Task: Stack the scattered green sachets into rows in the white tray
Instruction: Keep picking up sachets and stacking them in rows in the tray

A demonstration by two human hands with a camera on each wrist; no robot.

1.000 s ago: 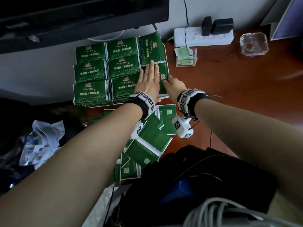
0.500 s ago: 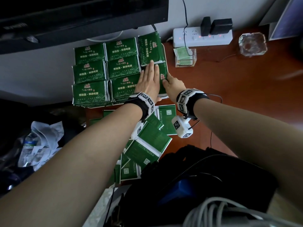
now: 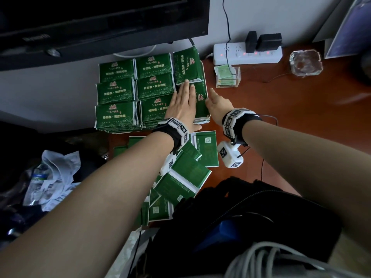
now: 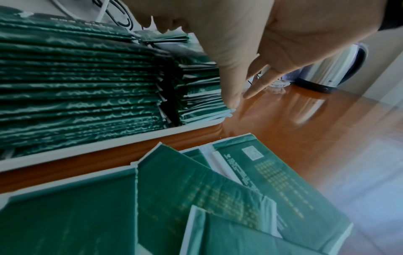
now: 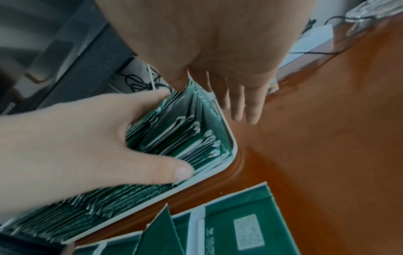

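The white tray (image 3: pixel 204 73) holds tall rows of green sachets (image 3: pixel 154 85) in three columns. My left hand (image 3: pixel 183 101) lies flat on the near stack of the right column (image 3: pixel 200 97), fingers straight. Its thumb (image 5: pixel 181 170) presses the stack's near end just above the tray rim (image 5: pixel 233 143). My right hand (image 3: pixel 217 101) hovers with straight fingers (image 5: pixel 240 107) just outside the tray's right rim and holds nothing. Loose sachets (image 3: pixel 188 173) lie scattered face down on the brown desk in front of the tray, under my left forearm.
Right of the tray stand a white power strip (image 3: pixel 247 54), a clear plastic box (image 3: pixel 227 76) and a glass ashtray (image 3: pixel 306 62). A black monitor (image 3: pixel 100 23) overhangs the tray's far side. A black bag (image 3: pixel 251 217) fills the near edge; a kettle (image 4: pixel 333 69) stands further right.
My right hand has come off the side of the right stack and shifted slightly right and forward. The left hand stays flat on the stack.
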